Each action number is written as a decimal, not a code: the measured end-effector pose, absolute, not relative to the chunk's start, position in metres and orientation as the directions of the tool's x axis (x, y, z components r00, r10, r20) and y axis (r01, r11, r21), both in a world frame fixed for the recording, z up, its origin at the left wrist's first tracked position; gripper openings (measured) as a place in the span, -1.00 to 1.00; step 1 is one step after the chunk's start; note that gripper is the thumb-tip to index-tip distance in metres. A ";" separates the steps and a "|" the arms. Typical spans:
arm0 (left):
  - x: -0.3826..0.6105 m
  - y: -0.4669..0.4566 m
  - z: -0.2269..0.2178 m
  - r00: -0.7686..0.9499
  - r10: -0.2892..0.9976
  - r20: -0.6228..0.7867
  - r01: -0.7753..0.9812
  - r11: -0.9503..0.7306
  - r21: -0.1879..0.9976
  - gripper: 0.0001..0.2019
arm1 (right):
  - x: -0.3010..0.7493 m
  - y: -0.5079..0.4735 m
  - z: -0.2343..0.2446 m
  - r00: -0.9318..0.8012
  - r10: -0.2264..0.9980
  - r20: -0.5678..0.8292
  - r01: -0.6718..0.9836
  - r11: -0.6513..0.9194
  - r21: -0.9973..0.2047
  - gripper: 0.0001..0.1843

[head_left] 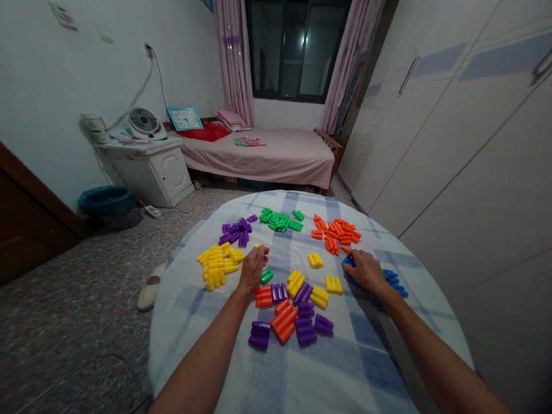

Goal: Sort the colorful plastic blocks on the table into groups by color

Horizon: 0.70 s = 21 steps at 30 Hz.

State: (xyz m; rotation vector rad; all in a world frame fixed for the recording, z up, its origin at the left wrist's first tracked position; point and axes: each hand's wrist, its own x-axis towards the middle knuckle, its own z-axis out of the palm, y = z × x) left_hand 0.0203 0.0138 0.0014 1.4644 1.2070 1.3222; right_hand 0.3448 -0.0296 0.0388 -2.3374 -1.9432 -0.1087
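Note:
Toward the left of the table, my left hand (254, 268) hovers with loosely bent fingers and seems to hold nothing. A bit of yellow block (259, 246) peeks out behind its knuckles, and a small green ridged block (267, 276) lies beside its thumb side. My right hand (364, 269) reaches down over the blue blocks (394, 282), its fingers bent around a blue block (348, 261) that they partly cover. In front of me, purple blocks (306, 332), orange-red blocks (284, 321) and yellow blocks (319, 297) sit close together.
Around the far side of the round table's checked cloth (254, 382) lie heaps of yellow blocks (218, 264), purple blocks (236, 231), green blocks (279, 221) and orange blocks (340, 233). Beyond stand a bed (284, 152) and a white cabinet (149, 169). A wardrobe (457, 155) rises at right.

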 end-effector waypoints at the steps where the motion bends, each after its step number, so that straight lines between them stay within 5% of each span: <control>1: 0.020 0.014 0.001 -0.005 0.976 0.218 0.129 -0.215 0.968 -0.47 | 0.344 -0.033 0.042 0.171 0.979 0.112 0.985 -0.172 -0.002 -0.65; 4: 0.020 0.014 0.001 -0.010 0.976 0.215 0.133 -0.212 0.968 -0.45 | 0.333 -0.047 0.054 0.129 0.976 0.175 0.992 -0.129 -0.007 -0.69; 7: 0.020 0.014 0.001 -0.013 0.978 0.208 0.135 -0.204 0.970 -0.44 | 0.308 -0.072 0.065 0.023 0.981 0.190 0.965 0.028 -0.260 -0.69; 11: 0.020 0.013 0.005 -0.008 0.980 0.200 0.122 -0.198 0.973 -0.46 | 0.267 -0.116 0.072 -0.211 0.975 -0.064 0.821 0.141 -0.554 -0.72; 21: 0.019 0.012 0.009 -0.063 0.983 0.172 0.083 -0.166 0.983 -0.39 | 0.234 -0.156 0.051 -0.151 0.987 -0.052 0.889 0.113 -0.444 -0.79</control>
